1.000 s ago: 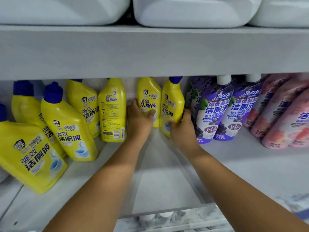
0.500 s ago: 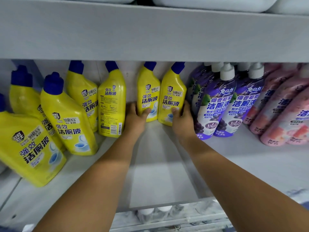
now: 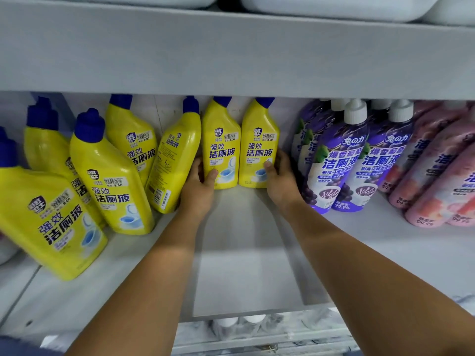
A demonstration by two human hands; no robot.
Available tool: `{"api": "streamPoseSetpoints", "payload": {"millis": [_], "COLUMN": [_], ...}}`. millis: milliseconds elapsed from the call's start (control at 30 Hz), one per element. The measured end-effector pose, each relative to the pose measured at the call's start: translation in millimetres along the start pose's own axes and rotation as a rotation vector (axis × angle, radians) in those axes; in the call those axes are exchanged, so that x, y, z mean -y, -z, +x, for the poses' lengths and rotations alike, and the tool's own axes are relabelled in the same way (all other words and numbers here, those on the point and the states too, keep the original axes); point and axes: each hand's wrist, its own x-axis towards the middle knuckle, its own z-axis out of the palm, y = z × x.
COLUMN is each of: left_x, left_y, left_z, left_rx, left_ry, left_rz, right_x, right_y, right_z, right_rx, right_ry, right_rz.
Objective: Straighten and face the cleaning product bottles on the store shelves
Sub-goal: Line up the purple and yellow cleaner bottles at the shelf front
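Two yellow toilet-cleaner bottles with blue caps stand side by side at the back of the white shelf (image 3: 246,253), labels facing me. My left hand (image 3: 200,186) grips the base of the left bottle (image 3: 221,142). My right hand (image 3: 280,178) grips the base of the right bottle (image 3: 258,140). Just left of them another yellow bottle (image 3: 174,163) leans with its side and barcode turned outward.
Several more yellow bottles (image 3: 108,176) stand tilted at the left, one large (image 3: 46,217) near the front. Purple bottles (image 3: 331,160) and pink bottles (image 3: 437,181) fill the right. The shelf board above (image 3: 231,55) hangs low overhead. A lower shelf shows white caps (image 3: 241,322).
Both hands have pulled the two middle yellow bottles slightly forward and closer together. The barcode bottle beside them now leans more to the right. The view has tilted upward.
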Motion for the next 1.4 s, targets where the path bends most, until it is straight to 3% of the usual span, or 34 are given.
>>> {"api": "streamPoseSetpoints", "payload": {"millis": [133, 267, 300, 433, 500, 633, 700, 933, 1233, 1400], "left_x": [-3, -21, -24, -36, -47, -57, -47, -31, -26, -34], "left_y": [-2, -1, 3, 39, 69, 125, 136, 122, 102, 95], "left_z": [-5, -23, -30, -83, -119, -152, -155, -157, -102, -87], "left_rx": [-0.007, -0.036, -0.048, -0.012, -0.058, -0.399, -0.478, -0.448, -0.515, -0.565], "left_ry": [0.040, 0.006, -0.007, 0.054, 0.075, -0.132, -0.166, -0.082, -0.081, -0.037], "left_rz": [-0.030, 0.093, 0.132, 0.060, 0.011, 0.071, 0.086, 0.074, 0.081, 0.061], "right_x": [2, 8, 14, 59, 76, 84, 86, 95, 64, 58], "right_y": [-5, -19, -26, -79, -109, -146, -150, -98, -30, -18], "right_z": [-2, -31, -41, -48, -45, -48, -54, -105, -131, -131], "right_rx": [-0.032, -0.324, -0.297, 0.255, 0.333, 0.153, 0.106, 0.043, -0.280, -0.350], "right_ry": [-0.031, 0.044, 0.078, -0.091, -0.076, 0.038, 0.058, 0.365, 0.275, 0.209], "right_rz": [-0.031, -0.083, -0.070, 0.025, -0.038, 0.020, 0.028, -0.106, -0.574, -0.449]}}
